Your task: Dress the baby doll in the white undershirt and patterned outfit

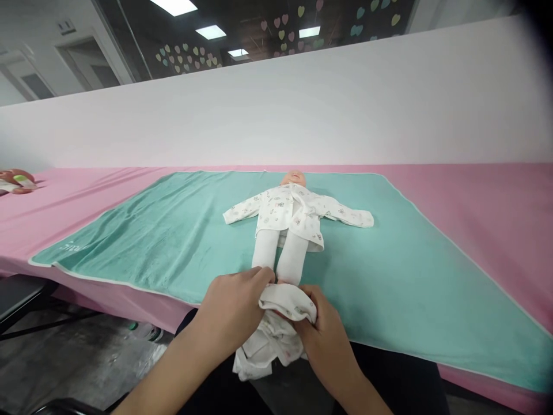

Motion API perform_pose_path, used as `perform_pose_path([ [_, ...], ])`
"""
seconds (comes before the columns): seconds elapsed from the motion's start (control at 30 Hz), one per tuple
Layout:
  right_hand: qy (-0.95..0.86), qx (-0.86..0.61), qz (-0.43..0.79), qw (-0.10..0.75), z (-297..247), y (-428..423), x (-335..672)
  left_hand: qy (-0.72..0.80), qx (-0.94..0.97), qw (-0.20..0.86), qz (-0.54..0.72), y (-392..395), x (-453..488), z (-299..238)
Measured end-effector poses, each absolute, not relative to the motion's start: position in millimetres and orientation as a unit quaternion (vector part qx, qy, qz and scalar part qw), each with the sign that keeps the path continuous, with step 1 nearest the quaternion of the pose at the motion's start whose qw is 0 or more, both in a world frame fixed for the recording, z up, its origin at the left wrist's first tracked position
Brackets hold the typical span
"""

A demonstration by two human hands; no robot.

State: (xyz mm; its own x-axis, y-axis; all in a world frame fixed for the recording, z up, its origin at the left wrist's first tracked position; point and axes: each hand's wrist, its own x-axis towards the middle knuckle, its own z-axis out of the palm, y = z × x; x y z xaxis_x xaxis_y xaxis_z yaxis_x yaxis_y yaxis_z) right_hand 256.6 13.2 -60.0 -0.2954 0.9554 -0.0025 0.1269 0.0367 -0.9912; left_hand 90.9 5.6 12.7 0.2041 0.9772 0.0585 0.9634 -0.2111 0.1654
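A baby doll lies on its back on the teal towel, its feet pointing at me. It wears a white printed long-sleeved top with the sleeves spread wide; its legs are covered in white. Bunched white printed baby pants hang at the towel's near edge, just below the doll's feet. My left hand grips their left side, close to one foot. My right hand pinches the rolled opening on the right. The fabric and my fingers hide most of the feet.
The teal towel lies over a pink table cover against a white partition. Another doll is partly visible at far left. A black chair stands at the left, with clear plastic packaging on the floor.
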Motion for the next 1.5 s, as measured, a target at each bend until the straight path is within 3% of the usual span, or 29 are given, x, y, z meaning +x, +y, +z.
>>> perform_pose_path([
  [0.23, -0.616, -0.489, 0.514, 0.344, -64, 13, 260, 0.598, 0.798, 0.067, 0.037, 11, 98, 2],
  [0.37, -0.583, -0.45, 0.584, 0.342, -55, 20, 270, 0.591, 0.785, 0.166, 0.074, 12, 101, 7],
  [0.5, -0.557, -0.38, 0.64, 0.369, -45, 32, 286, 0.595, 0.719, 0.304, 0.189, 11, 104, 18],
  [0.67, -0.604, -0.344, 0.631, 0.345, -36, 52, 304, 0.549, 0.672, 0.418, 0.27, 19, 106, 21],
  [0.77, -0.694, -0.387, 0.536, 0.285, -34, 65, 313, 0.552, 0.682, 0.373, 0.3, 30, 107, 16],
  [0.87, -0.74, -0.435, 0.436, 0.271, -37, 74, 317, 0.59, 0.699, 0.242, 0.323, 44, 110, 10],
  [0.93, -0.739, -0.45, 0.421, 0.272, -44, 80, 316, 0.607, 0.711, 0.16, 0.318, 56, 111, 7],
  [1.0, -0.728, -0.462, 0.429, 0.27, -52, 87, 314, 0.617, 0.718, 0.156, 0.283, 68, 110, 7],
  [1.07, -0.726, -0.461, 0.435, 0.267, -57, 95, 314, 0.605, 0.723, 0.249, 0.224, 78, 104, 12],
  [1.17, -0.748, -0.423, 0.448, 0.245, -57, 106, 322, 0.514, 0.699, 0.48, 0.13, 86, 85, 31],
  [1.23, -0.759, -0.385, 0.48, 0.213, -51, 115, 330, 0.451, 0.666, 0.579, 0.134, 90, 68, 46],
  [1.37, -0.75, -0.312, 0.568, 0.135, -38, 137, 340, 0.374, 0.621, 0.632, 0.274, 105, 36, 54],
  [1.5, -0.748, -0.317, 0.574, 0.105, -40, 159, 340, 0.321, 0.556, 0.66, 0.39, 132, 32, 16],
])
